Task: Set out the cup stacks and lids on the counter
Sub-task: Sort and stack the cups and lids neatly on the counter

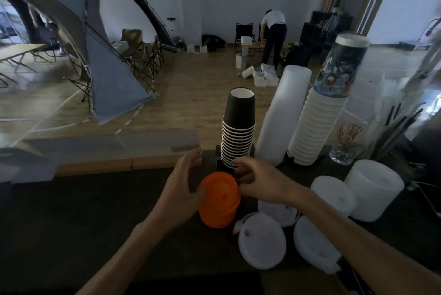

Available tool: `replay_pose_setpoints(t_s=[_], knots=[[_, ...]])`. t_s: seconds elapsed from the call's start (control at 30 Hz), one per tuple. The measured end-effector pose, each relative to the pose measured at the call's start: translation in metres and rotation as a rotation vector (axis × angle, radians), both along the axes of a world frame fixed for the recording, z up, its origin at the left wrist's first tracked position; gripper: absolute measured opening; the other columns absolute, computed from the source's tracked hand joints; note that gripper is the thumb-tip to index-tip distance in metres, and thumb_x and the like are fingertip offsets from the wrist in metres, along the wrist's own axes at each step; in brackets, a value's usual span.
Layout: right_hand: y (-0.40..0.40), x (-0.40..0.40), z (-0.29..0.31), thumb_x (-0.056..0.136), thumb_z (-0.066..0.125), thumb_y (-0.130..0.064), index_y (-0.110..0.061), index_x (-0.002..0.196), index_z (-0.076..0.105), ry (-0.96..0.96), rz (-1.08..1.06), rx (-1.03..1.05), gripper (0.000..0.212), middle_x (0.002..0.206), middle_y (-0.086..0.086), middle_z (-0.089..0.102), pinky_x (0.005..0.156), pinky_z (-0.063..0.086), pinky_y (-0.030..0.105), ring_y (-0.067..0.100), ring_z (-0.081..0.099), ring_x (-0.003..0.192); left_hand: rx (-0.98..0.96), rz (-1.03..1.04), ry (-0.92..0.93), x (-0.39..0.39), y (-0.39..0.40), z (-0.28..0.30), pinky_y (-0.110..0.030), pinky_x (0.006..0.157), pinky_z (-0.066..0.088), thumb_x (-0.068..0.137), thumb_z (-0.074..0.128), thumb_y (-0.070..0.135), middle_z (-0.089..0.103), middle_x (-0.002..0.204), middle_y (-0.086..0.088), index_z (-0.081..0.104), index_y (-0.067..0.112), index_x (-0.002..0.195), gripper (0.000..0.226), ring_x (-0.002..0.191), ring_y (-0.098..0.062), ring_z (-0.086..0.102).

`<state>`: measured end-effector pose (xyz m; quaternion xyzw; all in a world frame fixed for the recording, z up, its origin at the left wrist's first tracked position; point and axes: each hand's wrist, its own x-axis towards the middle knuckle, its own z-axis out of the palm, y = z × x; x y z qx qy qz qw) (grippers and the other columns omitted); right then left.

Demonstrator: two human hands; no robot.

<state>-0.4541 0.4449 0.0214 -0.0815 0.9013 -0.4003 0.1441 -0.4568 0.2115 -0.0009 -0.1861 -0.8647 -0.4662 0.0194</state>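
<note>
Orange lids (219,199) are stacked in a short pile on the dark surface (95,223), and the pile is held between two hands. The left hand (180,189) is pressed flat against the left side of the pile, with its fingers stretched out and open. The right hand (259,181) is curled at the right side of the pile, with its fingertips touching the top edge. The pile is not fully wrapped by either hand.

Just behind the hands, a stack of black cups (238,127) is stood upside down on the surface. To its right, a tall white sleeve (284,113) is leaned, and beside that a stack of white cups (317,125) with a picture cup on top is tilted to the right.

Under the right arm, white lids (262,243) are laid flat on the surface, close to the orange pile. Further right, two short white stacks (374,189) are stood near the edge. A small glass vase (343,151) and some dark straws (401,118) are seen behind them.

Far off on the wooden floor (191,94), a grey tent (105,75), folding chairs and a person bending over boxes (274,34) can be seen.
</note>
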Motion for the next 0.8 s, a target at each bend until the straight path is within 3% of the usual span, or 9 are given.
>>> replay_pose_setpoints(t_s=[0.1, 0.2, 0.4, 0.53, 0.67, 0.8], knots=[[-0.009, 0.005, -0.004, 0.079, 0.08, -0.025, -0.038, 0.155, 0.014, -0.076, 0.149, 0.059, 0.101, 0.152, -0.004, 0.035, 0.103, 0.049, 0.037, 0.015, 0.044, 0.132, -0.008, -0.028, -0.163, 0.021, -0.006, -0.032, -0.039, 0.116, 0.033, 0.066, 0.073, 0.048, 0.025, 0.156, 0.013, 0.012, 0.039, 0.153, 0.107, 0.141, -0.003, 0.028], [-0.02, 0.007, -0.016, 0.074, 0.085, -0.026, -0.035, 0.155, 0.009, -0.081, 0.171, 0.064, 0.111, 0.15, -0.004, 0.035, 0.109, 0.043, 0.044, 0.017, 0.041, 0.135, -0.068, -0.057, -0.167, 0.03, -0.002, -0.055, -0.033, 0.115, 0.029, 0.061, 0.075, 0.067, 0.023, 0.156, 0.012, 0.004, 0.041, 0.153, 0.12, 0.14, 0.0, 0.028], [-0.021, 0.012, -0.03, 0.067, 0.089, -0.039, -0.034, 0.156, 0.003, -0.067, 0.115, 0.014, 0.124, 0.151, -0.005, 0.037, 0.112, 0.038, 0.043, 0.015, 0.04, 0.137, 0.085, -0.028, -0.188, 0.034, 0.005, -0.064, -0.023, 0.11, 0.032, 0.064, 0.077, 0.067, 0.032, 0.147, 0.024, 0.011, 0.05, 0.146, 0.106, 0.131, 0.013, 0.034], [-0.018, 0.015, -0.036, 0.07, 0.086, -0.043, -0.035, 0.156, 0.005, -0.029, 0.086, 0.022, 0.119, 0.153, -0.003, 0.035, 0.111, 0.039, 0.041, 0.016, 0.04, 0.137, 0.128, -0.017, -0.183, 0.032, 0.004, -0.062, -0.016, 0.103, 0.03, 0.066, 0.08, 0.059, 0.025, 0.144, 0.031, 0.006, 0.042, 0.152, 0.115, 0.127, 0.02, 0.029], [-0.017, 0.019, -0.042, 0.072, 0.085, -0.041, -0.036, 0.155, 0.008, 0.002, 0.052, 0.006, 0.114, 0.152, -0.004, 0.036, 0.111, 0.041, 0.044, 0.015, 0.04, 0.137, 0.107, 0.021, -0.137, 0.027, 0.011, -0.054, -0.016, 0.097, 0.034, 0.064, 0.081, 0.056, 0.034, 0.138, 0.028, 0.019, 0.04, 0.149, 0.107, 0.12, 0.016, 0.037], [-0.02, 0.021, -0.046, 0.073, 0.084, -0.044, -0.036, 0.153, 0.018, 0.05, 0.029, -0.027, 0.104, 0.149, -0.008, 0.04, 0.109, 0.042, 0.039, 0.01, 0.042, 0.134, 0.118, 0.047, -0.123, 0.025, 0.01, -0.056, -0.014, 0.092, 0.037, 0.062, 0.079, 0.061, 0.035, 0.131, 0.035, 0.023, 0.042, 0.145, 0.102, 0.117, 0.019, 0.039]])
